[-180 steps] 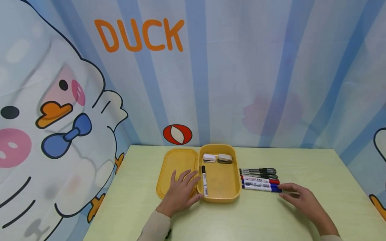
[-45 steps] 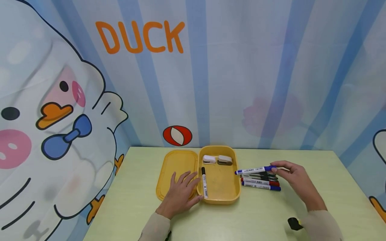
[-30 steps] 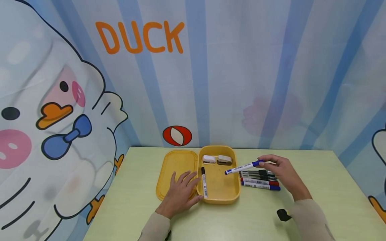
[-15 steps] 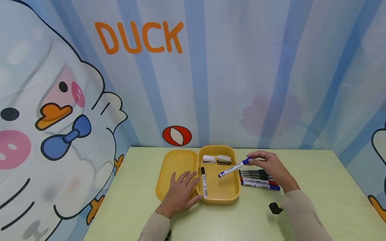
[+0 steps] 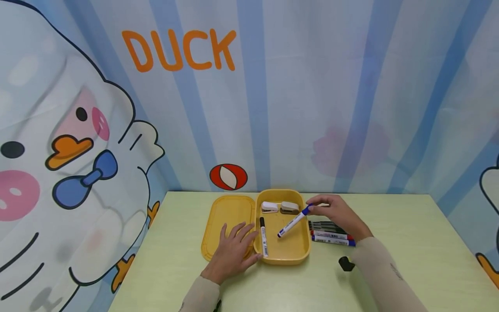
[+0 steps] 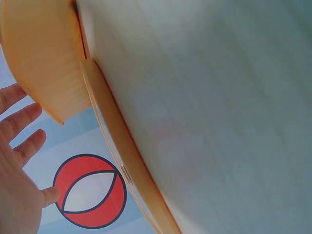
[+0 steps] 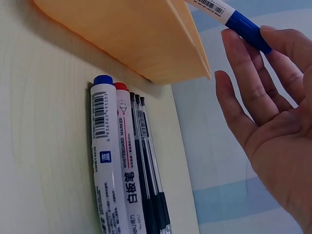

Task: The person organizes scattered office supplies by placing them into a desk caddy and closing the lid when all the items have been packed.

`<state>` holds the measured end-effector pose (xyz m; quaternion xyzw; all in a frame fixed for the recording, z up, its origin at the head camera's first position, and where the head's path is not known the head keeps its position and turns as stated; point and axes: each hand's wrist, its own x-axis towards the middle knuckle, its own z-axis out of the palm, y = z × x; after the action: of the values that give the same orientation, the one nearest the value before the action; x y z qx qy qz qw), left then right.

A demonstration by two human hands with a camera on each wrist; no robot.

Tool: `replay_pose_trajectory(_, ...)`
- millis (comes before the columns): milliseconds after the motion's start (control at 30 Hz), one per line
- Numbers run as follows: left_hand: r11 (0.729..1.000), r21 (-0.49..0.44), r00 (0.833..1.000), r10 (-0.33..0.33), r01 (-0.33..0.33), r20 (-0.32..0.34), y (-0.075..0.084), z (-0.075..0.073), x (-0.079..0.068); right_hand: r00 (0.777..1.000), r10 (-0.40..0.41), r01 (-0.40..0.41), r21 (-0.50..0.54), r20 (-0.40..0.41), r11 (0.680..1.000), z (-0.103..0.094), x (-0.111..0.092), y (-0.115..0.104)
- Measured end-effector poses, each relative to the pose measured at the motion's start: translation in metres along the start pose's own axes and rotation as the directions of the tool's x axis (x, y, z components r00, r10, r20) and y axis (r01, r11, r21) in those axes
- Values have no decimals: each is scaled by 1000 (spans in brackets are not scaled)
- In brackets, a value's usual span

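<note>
On the bench (image 5: 409,225) across the lower frame sits a yellow box (image 5: 286,261) at lower centre, the left grip (image 5: 231,253) spread and released beside it, while the right grip (image 5: 340,214) pinches a blue-capped marker (image 5: 292,224), just swung leftward over the box's interior, apparently not yet set down.

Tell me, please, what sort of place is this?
Possibly a small desk set-up: a pale table, a cartoon backdrop reading DUCK behind it, and a yellow box beside whiteboard markers.

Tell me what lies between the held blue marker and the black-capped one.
In the head view, only bare floor of the yellow box shows between the blue marker and the black-capped marker.
</note>
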<state>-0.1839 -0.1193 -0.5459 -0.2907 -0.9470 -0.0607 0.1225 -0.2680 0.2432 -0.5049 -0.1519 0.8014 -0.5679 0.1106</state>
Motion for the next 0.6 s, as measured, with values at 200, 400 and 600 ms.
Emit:
replay_pose_trajectory(200, 1000, 6, 1000, 5, -5, -4, -1, 1, -2, 998, -7, 11, -66, 55, 998, 8, 8, -9)
replay_pose_trajectory(400, 1000, 6, 1000, 0, 0, 5, 0, -1, -2, 990, 15, -11, -34, 139, 999, 15, 17, -20)
replay_pose_trajectory(600, 1000, -3, 1000, -3, 3, 6, -1, -1, -2, 983, 84, -67, -105, 164, 992, 24, 26, -34)
